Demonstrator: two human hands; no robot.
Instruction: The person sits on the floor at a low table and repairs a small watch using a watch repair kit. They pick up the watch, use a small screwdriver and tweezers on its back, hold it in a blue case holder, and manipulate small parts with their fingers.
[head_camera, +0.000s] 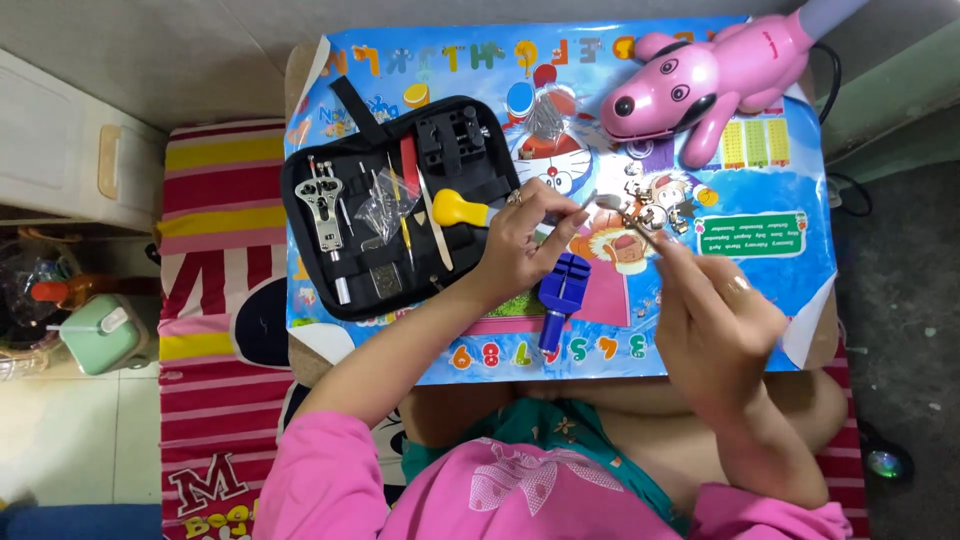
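Nearest the camera: pink sleeves and teal top, cut off by the lower frame edge. Right hand (715, 325) is closed around a thin metal tool (628, 222), shaft running up-left from the fingers. Left hand (525, 240) pinches a small metal piece (590, 200) at the fingertips, just beside the tool's tip; contact between them cannot be resolved, probably touching. One blue link-remover block (563, 290) stands on the mat (700, 160) just below the left hand, between both hands. One open black tool case (400, 205) lies left; its contents are too small to count, one yellow handle (460, 209) visible. Loose metal bits (660, 205) sit beyond the tool. Farthest: one pink dog toy (700, 75).
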